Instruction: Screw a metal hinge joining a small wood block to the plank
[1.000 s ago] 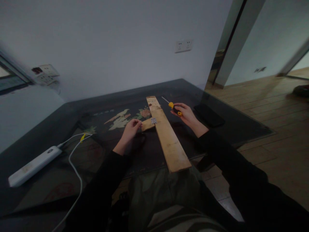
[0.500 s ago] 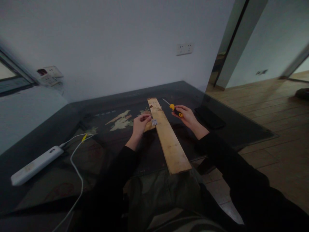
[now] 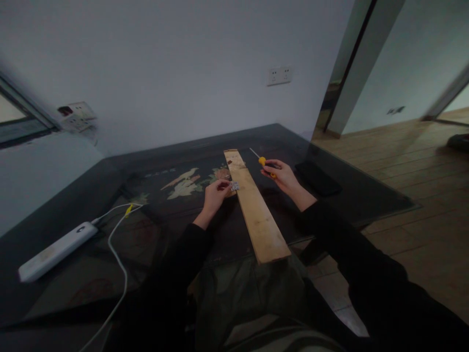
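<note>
A long pale wooden board (image 3: 262,217) lies lengthwise on the dark table, its near end reaching the table's front edge. On its left edge, around mid-length, sits a small metal hinge (image 3: 235,186) with holes. My left hand (image 3: 214,198) is closed, thumb and fingers pinched at the hinge's left side; they cover part of it. Under those fingers a second short wooden piece (image 3: 231,194) shows only in part. To the right of the board, my right hand (image 3: 284,178) is wrapped round a yellow and black screwdriver (image 3: 262,161). Its shaft points up and left, apart from the hinge.
A black phone-like slab (image 3: 318,179) lies right of my right hand. At the left are a white power strip (image 3: 58,252) and its white cable (image 3: 120,264) with a yellow tag. The table (image 3: 183,234) has an inlaid bird picture and meets the wall behind.
My left hand has shifted slightly down and right, its fingertips now closer against the hinge. The screwdriver's tip has moved a little to the right. The board stays in place.
</note>
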A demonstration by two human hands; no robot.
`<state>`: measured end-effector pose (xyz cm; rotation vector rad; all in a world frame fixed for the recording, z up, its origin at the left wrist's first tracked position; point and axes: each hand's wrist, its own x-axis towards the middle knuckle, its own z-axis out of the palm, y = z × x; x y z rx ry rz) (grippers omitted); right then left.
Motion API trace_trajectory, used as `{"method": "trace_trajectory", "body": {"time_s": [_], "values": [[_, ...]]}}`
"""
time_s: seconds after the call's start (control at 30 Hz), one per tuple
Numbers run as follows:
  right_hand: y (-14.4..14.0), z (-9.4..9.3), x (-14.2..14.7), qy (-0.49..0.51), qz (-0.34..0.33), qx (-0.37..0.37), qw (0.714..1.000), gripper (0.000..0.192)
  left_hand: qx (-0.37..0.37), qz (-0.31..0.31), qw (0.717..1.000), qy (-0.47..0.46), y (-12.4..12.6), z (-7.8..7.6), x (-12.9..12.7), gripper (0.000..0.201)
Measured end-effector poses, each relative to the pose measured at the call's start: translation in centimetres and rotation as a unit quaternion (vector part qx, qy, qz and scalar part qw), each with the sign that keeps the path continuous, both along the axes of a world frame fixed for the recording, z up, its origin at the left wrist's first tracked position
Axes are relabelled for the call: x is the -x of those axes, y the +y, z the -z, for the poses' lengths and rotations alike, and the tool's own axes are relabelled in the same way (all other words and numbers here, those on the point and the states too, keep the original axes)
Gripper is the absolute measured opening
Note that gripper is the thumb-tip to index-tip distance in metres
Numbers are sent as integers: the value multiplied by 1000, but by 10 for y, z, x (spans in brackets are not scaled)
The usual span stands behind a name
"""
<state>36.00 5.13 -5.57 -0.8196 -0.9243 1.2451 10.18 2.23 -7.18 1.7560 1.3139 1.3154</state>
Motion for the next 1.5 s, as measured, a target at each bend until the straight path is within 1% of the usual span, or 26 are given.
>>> {"method": "trace_trajectory", "body": {"time_s": [0.17, 0.47, 0.6, 0.73, 0.87, 0.97, 1.07, 1.13, 1.2, 1.27, 1.3, 1.33, 1.37, 1.5], "values": [[0, 0, 0, -6, -9, -1, 1000, 30, -11, -11, 1000, 18, 3, 5, 2, 12], [-1, -1, -1, -2, -6, 3, 1000, 33, -22, -16, 998, 54, 6, 8, 4, 12], [1, 0, -1, -26, 3, -6, 1000, 42, -26, -9, 998, 55, 6, 9, 4, 11], [6, 4, -1, -54, 21, -20, 998, 52, -18, -15, 998, 60, 6, 8, 2, 7], [9, 6, 0, -72, 27, -48, 996, 54, -16, -9, 998, 65, 5, 7, 2, 6], [8, 4, 1, -78, 40, -71, 994, 57, -23, -8, 997, 74, 5, 6, 3, 6], [4, -1, 2, -93, 46, -93, 990, 56, -33, -12, 996, 85, 6, 7, 4, 5], [1, -6, 3, -125, 59, -122, 983, 51, -38, -13, 995, 94, 6, 8, 5, 5], [-3, -12, 3, -182, 98, -165, 964, 42, -42, -12, 994, 103, 6, 8, 5, 5], [-7, -20, 4, -240, 158, -206, 935, 34, -46, -12, 993, 109, 6, 7, 5, 5], [-9, -24, 5, -254, 184, -223, 923, 31, -49, -13, 993, 111, 5, 7, 5, 5], [-11, -29, 6, -253, 200, -234, 917, 29, -52, -13, 992, 113, 5, 7, 5, 5], [-12, -34, 8, -233, 203, -240, 920, 30, -54, -13, 992, 114, 4, 6, 5, 5], [-15, -52, 12, -93, 172, -235, 952, 37, -64, -14, 991, 121, 3, 5, 6, 5]]}}
